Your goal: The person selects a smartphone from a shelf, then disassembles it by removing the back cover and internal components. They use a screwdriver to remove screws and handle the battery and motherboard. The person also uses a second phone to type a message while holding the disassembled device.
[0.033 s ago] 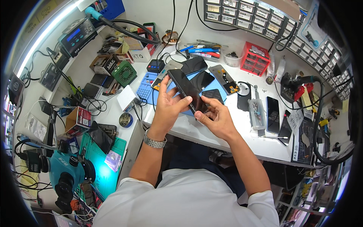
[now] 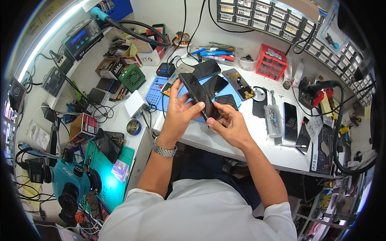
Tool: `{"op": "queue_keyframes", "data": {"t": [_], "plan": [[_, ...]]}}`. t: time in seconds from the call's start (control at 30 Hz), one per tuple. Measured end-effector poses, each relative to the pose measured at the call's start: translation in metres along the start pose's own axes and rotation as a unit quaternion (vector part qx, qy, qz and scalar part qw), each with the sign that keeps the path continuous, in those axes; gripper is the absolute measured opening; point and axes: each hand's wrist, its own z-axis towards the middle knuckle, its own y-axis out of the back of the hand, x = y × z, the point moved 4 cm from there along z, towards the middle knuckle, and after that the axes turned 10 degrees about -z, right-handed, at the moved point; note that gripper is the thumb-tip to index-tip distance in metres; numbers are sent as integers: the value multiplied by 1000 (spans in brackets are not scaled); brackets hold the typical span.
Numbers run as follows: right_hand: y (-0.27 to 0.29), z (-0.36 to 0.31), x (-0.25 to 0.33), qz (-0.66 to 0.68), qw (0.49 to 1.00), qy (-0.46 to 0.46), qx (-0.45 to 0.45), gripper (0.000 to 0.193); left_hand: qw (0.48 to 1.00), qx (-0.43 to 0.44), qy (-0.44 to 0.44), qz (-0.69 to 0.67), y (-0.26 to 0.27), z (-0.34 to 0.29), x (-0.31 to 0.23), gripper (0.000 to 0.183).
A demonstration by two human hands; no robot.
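Observation:
A black smartphone (image 2: 198,93) is held tilted between my two hands, raised over the near part of the blue work mat. My left hand (image 2: 181,107) grips its left edge, fingers reaching behind it and thumb on the near side. At the lower end, the fingers and thumb of my right hand (image 2: 230,123) close on the phone's corner. Beneath and behind it, on the blue mat (image 2: 234,90), lie a dark phone (image 2: 214,85), another black phone (image 2: 206,69) and a smaller dark panel (image 2: 226,101). A phone with its inside exposed (image 2: 238,83) rests at the mat's right edge.
To the right are a clear tray of small tools (image 2: 274,121), an upright-lying dark phone (image 2: 290,121) and a red drawer box (image 2: 272,62). On the left stand a green fan (image 2: 132,78), a white box-shaped device (image 2: 136,104) and a teal microscope (image 2: 71,180). Cables hang at the back.
The smartphone has turned slightly between my hands, so its face shows narrower. Both hands keep nearly the same place.

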Motion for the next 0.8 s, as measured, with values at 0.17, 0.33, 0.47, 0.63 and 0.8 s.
{"op": "queue_keyframes", "data": {"t": [0.17, 0.33, 0.47, 0.63, 0.8], "plan": [[6, 16, 9, -29, 997, -49, 51, 71, 1000, 10, 22, 4, 1, 9, -4, 114], [12, 39, 15, 43, 994, -40, 97, 59, 999, 0, 24, 37, 15, 26, -3, 126], [13, 50, 12, 36, 994, -36, 96, 52, 999, -2, 19, 39, 21, 30, -4, 130], [11, 58, 6, 13, 995, -35, 87, 47, 999, -14, 9, 43, 26, 31, -2, 129], [8, 67, -11, 36, 994, -42, 90, 50, 999, -21, -15, 47, 36, 35, 5, 129]]}}
